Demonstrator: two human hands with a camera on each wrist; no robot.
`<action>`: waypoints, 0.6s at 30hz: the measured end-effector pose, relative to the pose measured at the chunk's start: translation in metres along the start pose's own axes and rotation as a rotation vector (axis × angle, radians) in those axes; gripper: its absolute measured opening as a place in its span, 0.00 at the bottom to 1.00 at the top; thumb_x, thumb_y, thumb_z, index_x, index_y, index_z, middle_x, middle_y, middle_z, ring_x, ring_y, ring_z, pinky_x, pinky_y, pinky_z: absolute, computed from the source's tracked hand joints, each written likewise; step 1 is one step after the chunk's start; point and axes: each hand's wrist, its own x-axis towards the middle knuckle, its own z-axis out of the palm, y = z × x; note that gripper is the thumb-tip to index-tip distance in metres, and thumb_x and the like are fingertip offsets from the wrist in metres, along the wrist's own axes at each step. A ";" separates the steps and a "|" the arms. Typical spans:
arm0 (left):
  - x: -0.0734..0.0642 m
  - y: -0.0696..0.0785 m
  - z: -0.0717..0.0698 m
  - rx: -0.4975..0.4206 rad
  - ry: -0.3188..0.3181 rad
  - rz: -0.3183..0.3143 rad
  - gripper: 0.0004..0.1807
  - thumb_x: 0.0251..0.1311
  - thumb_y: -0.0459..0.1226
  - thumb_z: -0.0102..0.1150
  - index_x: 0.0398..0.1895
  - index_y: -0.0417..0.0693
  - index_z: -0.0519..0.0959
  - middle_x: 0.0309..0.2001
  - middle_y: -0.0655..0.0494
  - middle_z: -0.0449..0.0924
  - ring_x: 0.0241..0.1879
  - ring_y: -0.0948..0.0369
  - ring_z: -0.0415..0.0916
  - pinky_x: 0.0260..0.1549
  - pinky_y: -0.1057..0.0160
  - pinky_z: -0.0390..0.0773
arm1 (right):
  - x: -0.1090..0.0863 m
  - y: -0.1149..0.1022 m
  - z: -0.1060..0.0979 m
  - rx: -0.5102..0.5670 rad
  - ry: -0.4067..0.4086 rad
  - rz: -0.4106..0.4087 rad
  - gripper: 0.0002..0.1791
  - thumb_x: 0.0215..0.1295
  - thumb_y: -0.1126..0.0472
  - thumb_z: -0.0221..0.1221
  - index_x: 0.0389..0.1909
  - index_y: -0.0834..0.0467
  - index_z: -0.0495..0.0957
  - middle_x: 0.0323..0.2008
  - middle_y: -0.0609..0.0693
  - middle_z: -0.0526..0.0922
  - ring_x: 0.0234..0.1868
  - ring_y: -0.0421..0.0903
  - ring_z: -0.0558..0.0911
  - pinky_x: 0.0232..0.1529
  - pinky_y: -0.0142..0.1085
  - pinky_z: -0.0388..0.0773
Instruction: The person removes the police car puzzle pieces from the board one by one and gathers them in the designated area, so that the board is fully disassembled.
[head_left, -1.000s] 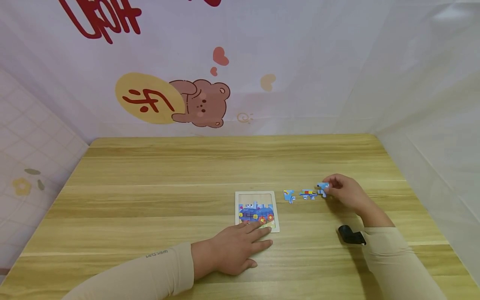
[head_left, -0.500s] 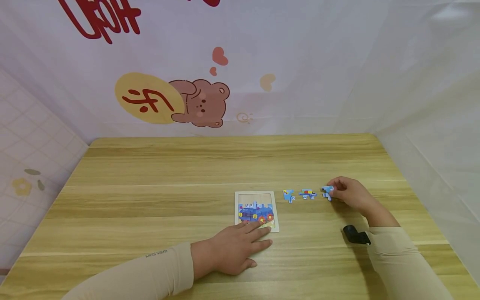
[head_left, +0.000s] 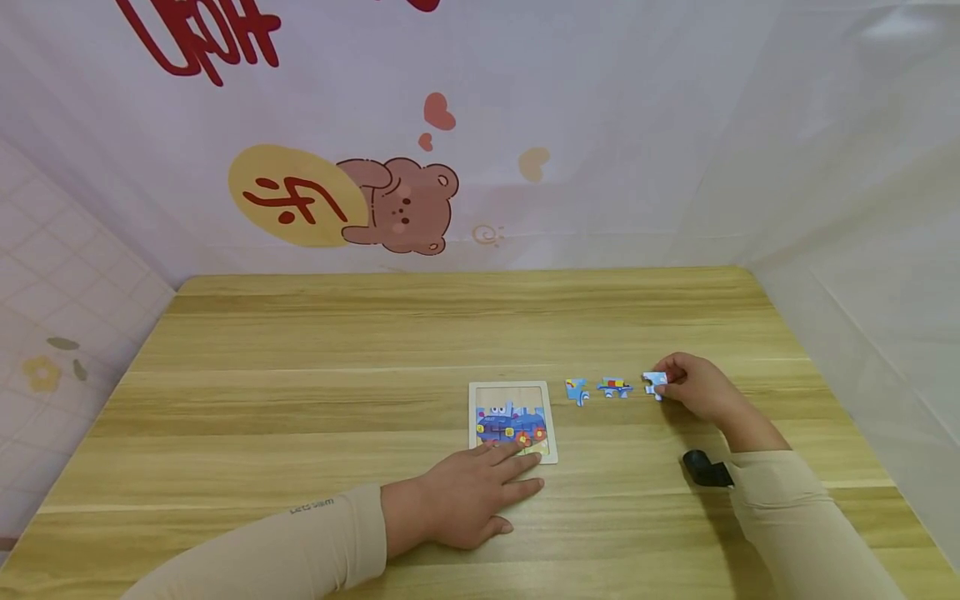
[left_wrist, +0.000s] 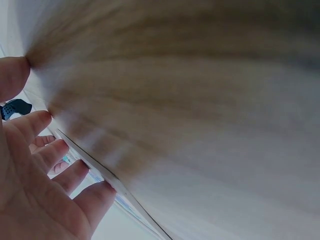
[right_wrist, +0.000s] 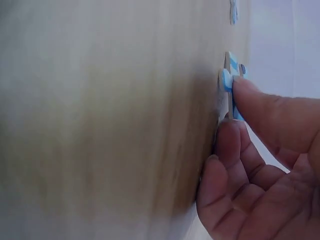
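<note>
On the table, a light wooden puzzle frame (head_left: 552,433) holds joined pieces of a blue vehicle picture in its lower part; the upper part shows bare board. My left hand (head_left: 468,498) lies flat with fingers spread, fingertips resting on the frame's near edge. My right hand (head_left: 701,390) pinches a light blue puzzle piece (head_left: 652,383) between thumb and fingers, at the right end of a row. In the right wrist view the thumb lies on the face of that puzzle piece (right_wrist: 231,80). Left of it lie a piece with red and yellow (head_left: 615,387) and a blue corner-like piece (head_left: 576,390).
The wooden table (head_left: 300,358) meets a white printed backdrop (head_left: 637,125) at the back, with pale cloth at both sides. A black camera mount (head_left: 705,469) juts from the right wrist, above the table.
My right hand has shifted slightly right with the puzzle piece and turned it, so the piece now stands apart from the middle one. The left hand has stayed put.
</note>
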 end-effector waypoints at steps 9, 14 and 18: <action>0.000 0.000 0.000 0.000 0.005 0.001 0.32 0.68 0.57 0.45 0.74 0.62 0.60 0.74 0.57 0.54 0.72 0.55 0.53 0.66 0.59 0.60 | 0.000 -0.003 -0.001 -0.052 0.006 -0.010 0.11 0.62 0.71 0.60 0.43 0.73 0.75 0.32 0.58 0.79 0.34 0.47 0.76 0.34 0.39 0.72; 0.000 0.000 -0.001 0.015 0.013 0.001 0.32 0.68 0.56 0.45 0.73 0.62 0.61 0.74 0.57 0.55 0.72 0.56 0.55 0.66 0.60 0.61 | 0.000 -0.005 -0.001 -0.069 0.005 -0.013 0.11 0.61 0.71 0.59 0.43 0.74 0.75 0.31 0.58 0.79 0.32 0.47 0.75 0.33 0.39 0.71; 0.000 0.000 0.000 0.013 0.012 0.001 0.32 0.68 0.56 0.45 0.73 0.62 0.61 0.74 0.57 0.55 0.72 0.56 0.55 0.66 0.60 0.61 | 0.000 -0.005 -0.002 -0.073 0.005 -0.008 0.12 0.61 0.71 0.59 0.43 0.74 0.75 0.32 0.59 0.79 0.33 0.48 0.75 0.34 0.39 0.71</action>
